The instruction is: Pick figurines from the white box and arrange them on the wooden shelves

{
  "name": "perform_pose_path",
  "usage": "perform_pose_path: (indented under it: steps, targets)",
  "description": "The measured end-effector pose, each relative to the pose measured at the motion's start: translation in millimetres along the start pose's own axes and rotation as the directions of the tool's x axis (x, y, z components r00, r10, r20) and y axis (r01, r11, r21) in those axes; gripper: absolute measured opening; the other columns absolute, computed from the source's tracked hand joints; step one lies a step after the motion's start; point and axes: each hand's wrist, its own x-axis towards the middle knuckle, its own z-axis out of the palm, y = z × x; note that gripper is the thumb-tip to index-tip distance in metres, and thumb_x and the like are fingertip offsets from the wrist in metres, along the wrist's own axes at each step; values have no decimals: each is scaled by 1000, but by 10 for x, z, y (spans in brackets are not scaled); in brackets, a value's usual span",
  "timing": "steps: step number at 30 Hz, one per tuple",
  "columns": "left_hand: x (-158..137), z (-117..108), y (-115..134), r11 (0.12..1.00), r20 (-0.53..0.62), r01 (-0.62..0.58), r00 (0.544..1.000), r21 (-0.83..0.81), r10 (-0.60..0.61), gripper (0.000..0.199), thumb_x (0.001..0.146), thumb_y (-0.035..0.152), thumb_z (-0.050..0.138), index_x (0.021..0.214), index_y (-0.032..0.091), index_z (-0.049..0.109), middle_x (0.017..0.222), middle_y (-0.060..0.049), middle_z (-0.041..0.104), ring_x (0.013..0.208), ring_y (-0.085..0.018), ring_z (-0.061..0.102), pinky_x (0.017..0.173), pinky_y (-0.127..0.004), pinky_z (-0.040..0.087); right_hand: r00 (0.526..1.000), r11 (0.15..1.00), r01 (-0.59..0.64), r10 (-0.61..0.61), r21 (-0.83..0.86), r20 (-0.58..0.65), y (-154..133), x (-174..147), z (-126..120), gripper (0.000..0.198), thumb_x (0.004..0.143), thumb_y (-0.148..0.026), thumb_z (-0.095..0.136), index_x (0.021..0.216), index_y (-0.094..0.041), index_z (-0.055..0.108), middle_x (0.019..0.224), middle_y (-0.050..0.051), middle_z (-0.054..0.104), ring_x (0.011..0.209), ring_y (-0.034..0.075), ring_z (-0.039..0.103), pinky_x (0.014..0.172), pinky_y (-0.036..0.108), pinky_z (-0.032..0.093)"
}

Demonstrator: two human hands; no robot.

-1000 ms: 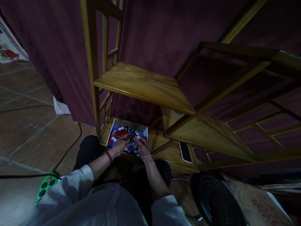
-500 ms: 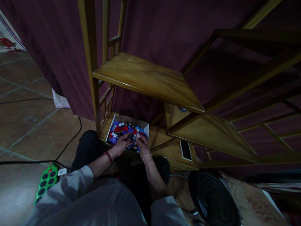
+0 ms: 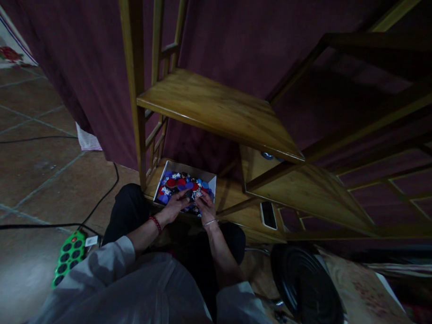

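A shallow white box (image 3: 212,182) on the lowest shelf is full of small red, blue, purple and black round pieces and white cartoon-like figures. Over its near side, my left hand (image 3: 174,206) is closed on a black round piece (image 3: 189,195) between thumb and fingers. Close on the right, my right hand (image 3: 206,207) pinches a small white figure piece (image 3: 198,194) against or just beside the black one; whether they touch is too small to tell. The hands nearly meet, and they hide part of the pieces beneath.
A wooden shelf board (image 3: 218,110) hangs above the box, with a wooden post (image 3: 133,83) to its left. Right of the box lies a phone (image 3: 268,215). A green power strip (image 3: 69,257) with cables is on the tiled floor, and a black round stool (image 3: 305,288) stands at right.
My view has shifted slightly. Both hands stay over the box, and the white figure piece now shows nearer the black round piece.
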Motion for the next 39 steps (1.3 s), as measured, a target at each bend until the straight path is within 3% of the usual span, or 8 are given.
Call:
perform_pose_path:
  steps: [18, 39]
  targets:
    - [5, -9, 7, 1000, -19, -2, 1000, 22, 3, 39, 60, 17, 72, 98, 15, 63, 97, -6, 64, 91, -17, 59, 89, -40, 43, 998, 998, 59, -58, -31, 9, -55, -15, 45, 40, 55, -31, 72, 94, -22, 63, 86, 1, 66, 82, 17, 61, 78, 30, 47]
    - [-37, 59, 96, 997, -38, 64, 997, -30, -65, 28, 64, 13, 71, 91, 13, 64, 85, -4, 66, 75, -13, 61, 81, -31, 47, 992, 985, 122, -118, -119, 42, -101, -9, 32, 38, 60, -29, 70, 97, -23, 62, 85, 0, 66, 81, 15, 61, 80, 31, 46]
